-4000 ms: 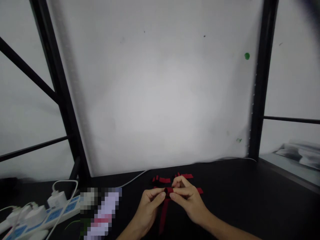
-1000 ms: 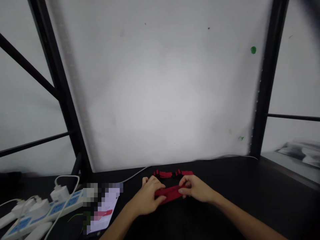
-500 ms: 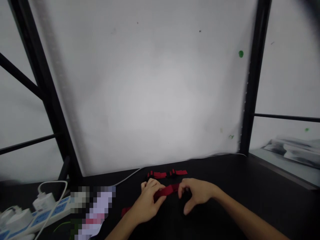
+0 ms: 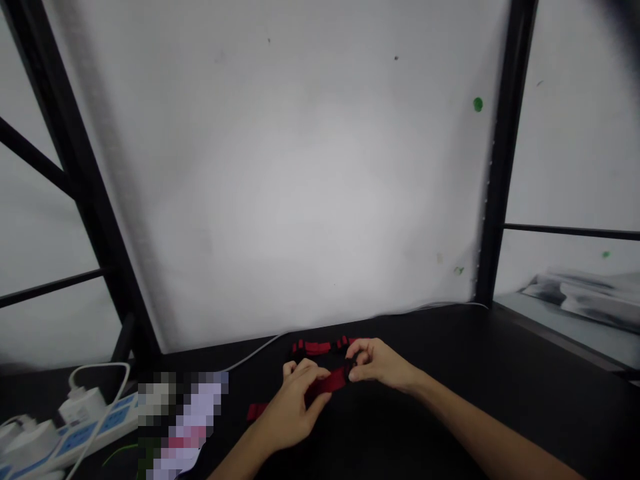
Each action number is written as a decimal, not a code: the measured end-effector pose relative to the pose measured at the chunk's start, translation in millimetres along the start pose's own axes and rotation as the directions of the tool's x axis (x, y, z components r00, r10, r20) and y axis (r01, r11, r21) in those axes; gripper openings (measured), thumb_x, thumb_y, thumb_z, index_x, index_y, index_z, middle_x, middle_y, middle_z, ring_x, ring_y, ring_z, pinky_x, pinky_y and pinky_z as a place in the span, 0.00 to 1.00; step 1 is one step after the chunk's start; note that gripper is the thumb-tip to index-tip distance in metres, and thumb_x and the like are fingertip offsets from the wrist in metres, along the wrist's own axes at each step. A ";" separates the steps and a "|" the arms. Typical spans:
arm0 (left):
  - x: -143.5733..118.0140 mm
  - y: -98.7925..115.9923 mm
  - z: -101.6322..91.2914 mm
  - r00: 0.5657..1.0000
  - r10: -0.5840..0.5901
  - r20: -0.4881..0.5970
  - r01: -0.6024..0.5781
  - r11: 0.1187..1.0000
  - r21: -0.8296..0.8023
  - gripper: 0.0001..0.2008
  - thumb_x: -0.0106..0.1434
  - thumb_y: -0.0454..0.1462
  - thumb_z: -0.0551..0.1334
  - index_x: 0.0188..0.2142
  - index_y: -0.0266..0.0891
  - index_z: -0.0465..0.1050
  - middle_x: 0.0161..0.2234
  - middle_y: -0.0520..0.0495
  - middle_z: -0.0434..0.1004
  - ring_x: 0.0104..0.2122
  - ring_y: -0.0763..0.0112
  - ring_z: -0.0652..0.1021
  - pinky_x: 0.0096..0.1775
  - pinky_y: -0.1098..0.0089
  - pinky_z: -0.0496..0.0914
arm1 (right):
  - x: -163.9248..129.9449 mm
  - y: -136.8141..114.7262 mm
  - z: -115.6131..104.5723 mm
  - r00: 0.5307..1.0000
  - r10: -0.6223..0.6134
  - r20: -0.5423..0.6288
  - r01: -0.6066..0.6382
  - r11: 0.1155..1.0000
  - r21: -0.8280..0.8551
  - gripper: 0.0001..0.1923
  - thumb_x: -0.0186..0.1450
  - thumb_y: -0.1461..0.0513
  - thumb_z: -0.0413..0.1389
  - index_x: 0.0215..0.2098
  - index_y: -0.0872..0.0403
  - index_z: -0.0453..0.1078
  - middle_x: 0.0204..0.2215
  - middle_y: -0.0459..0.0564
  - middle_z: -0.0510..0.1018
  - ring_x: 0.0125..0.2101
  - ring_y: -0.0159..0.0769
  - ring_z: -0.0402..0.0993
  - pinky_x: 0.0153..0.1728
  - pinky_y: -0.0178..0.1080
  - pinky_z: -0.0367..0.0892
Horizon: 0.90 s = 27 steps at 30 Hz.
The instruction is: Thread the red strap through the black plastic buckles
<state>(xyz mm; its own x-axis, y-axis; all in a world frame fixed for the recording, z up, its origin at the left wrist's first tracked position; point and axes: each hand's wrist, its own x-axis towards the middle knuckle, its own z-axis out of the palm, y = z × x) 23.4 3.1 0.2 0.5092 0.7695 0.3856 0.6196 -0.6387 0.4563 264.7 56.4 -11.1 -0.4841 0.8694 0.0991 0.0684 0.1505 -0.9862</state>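
A red webbing strap (image 4: 334, 382) runs low over the black table between my two hands. My left hand (image 4: 293, 410) is closed around it, thumb on the near side. The strap's other end (image 4: 256, 411) shows to the left, past my left hand. At its right end, a small black buckle (image 4: 348, 367) is pinched by my right hand (image 4: 385, 363), whose fingertips partly cover it. Just behind lie more red straps (image 4: 317, 348) with black fittings, partly hidden by my right hand.
At the left, a white power strip (image 4: 85, 430) holds several white plugs and cables. Beside it is a blurred, pale packet (image 4: 200, 413). A white wall (image 4: 320, 200) and black frame posts (image 4: 493, 167) stand behind the black table (image 4: 425, 340), with a thin cable along its back edge.
My right hand has moved left and its spread thumb and fingers have closed on the buckle at the strap's right end. My left hand keeps its hold, nearly still.
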 end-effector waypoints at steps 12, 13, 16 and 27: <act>-0.6 -2.0 5.4 0.999 -0.026 -0.023 0.025 0.998 -0.052 0.09 0.66 0.36 0.60 0.46 0.46 0.70 0.42 0.48 0.76 0.44 0.61 0.72 0.50 0.58 0.63 | -1.8 6.3 26.0 0.994 -0.108 0.020 0.106 0.991 0.082 0.20 0.60 0.48 0.62 0.39 0.56 0.79 0.21 0.42 0.70 0.21 0.26 0.59 0.26 0.33 0.55; -0.5 -1.9 7.6 0.998 -0.048 -0.035 0.045 0.996 -0.075 0.12 0.65 0.36 0.61 0.48 0.47 0.70 0.42 0.48 0.76 0.45 0.60 0.72 0.50 0.58 0.63 | -2.0 6.1 29.1 0.993 -0.114 -0.006 0.115 0.991 0.065 0.19 0.60 0.50 0.62 0.39 0.56 0.78 0.21 0.42 0.71 0.21 0.27 0.60 0.26 0.33 0.56; 0.7 -0.3 14.7 0.990 -0.129 -0.061 0.119 0.983 -0.139 0.23 0.59 0.37 0.67 0.53 0.48 0.67 0.44 0.48 0.77 0.47 0.58 0.72 0.51 0.58 0.65 | -1.8 5.8 37.7 0.984 -0.154 -0.092 0.154 0.988 -0.009 0.15 0.59 0.54 0.63 0.39 0.56 0.76 0.21 0.42 0.72 0.22 0.28 0.64 0.28 0.33 0.59; 3.3 10.5 9.6 0.998 -0.047 -0.049 0.044 0.997 -0.057 0.13 0.59 0.32 0.65 0.43 0.45 0.70 0.42 0.48 0.76 0.45 0.58 0.73 0.49 0.56 0.61 | -10.2 -14.6 35.7 0.974 -0.206 -0.093 0.192 0.972 -0.133 0.13 0.62 0.52 0.60 0.35 0.54 0.72 0.28 0.45 0.75 0.29 0.32 0.70 0.35 0.35 0.66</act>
<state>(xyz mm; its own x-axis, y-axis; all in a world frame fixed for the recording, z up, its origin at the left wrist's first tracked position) 37.3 -1.0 -1.4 0.4500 0.7972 0.4024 0.6061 -0.6036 0.5180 237.5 28.5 -2.5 -0.4043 0.8599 0.3117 0.0896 0.3763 -0.9221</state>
